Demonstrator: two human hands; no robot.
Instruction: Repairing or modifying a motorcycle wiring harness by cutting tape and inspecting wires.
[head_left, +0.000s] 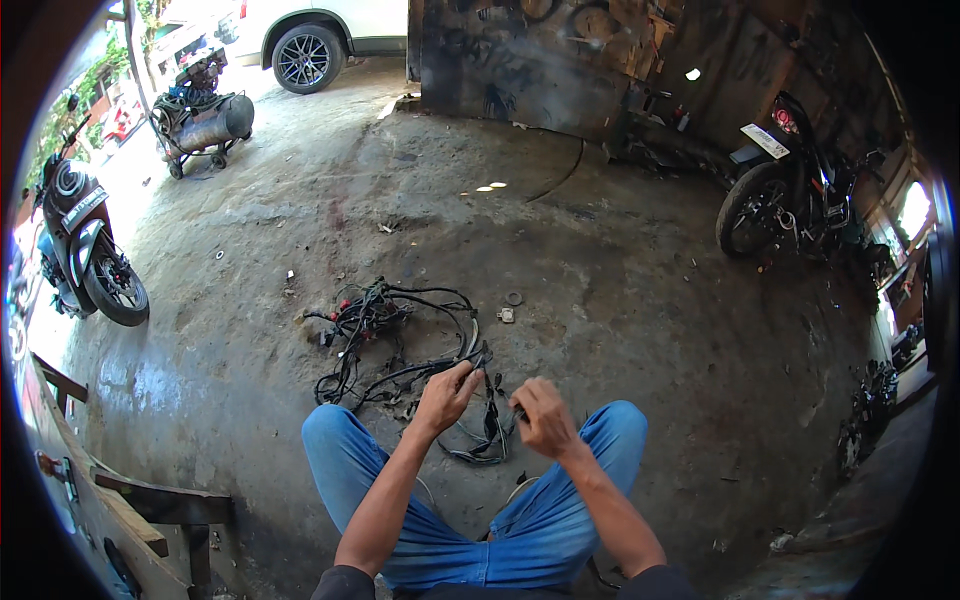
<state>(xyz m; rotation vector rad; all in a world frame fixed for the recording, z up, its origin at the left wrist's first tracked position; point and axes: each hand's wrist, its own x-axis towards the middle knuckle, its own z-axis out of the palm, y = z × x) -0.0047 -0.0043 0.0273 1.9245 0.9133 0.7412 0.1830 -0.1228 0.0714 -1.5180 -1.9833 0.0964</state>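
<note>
A black wiring harness (430, 292) lies in a loose tangle on the floor in front of my knees, with several red connectors in its left part. My left hand (447, 397) is closed, its thumb and fingers pinching a taped stretch of the harness where branches meet. A loop of thinner wires hangs down from there between my legs. To the right, my right hand (545, 418) is curled shut. Something small and dark shows at its fingertips beside the loop, but the fingers hide most of it.
Beyond the harness lie a roll of tape (514, 298) and a small pale part (506, 316). Motorcycles stand at left (100, 250) and right (790, 190). A wheeled air compressor (215, 122) and a white car (375, 25) are farther back. A wooden bench (165, 500) is at lower left.
</note>
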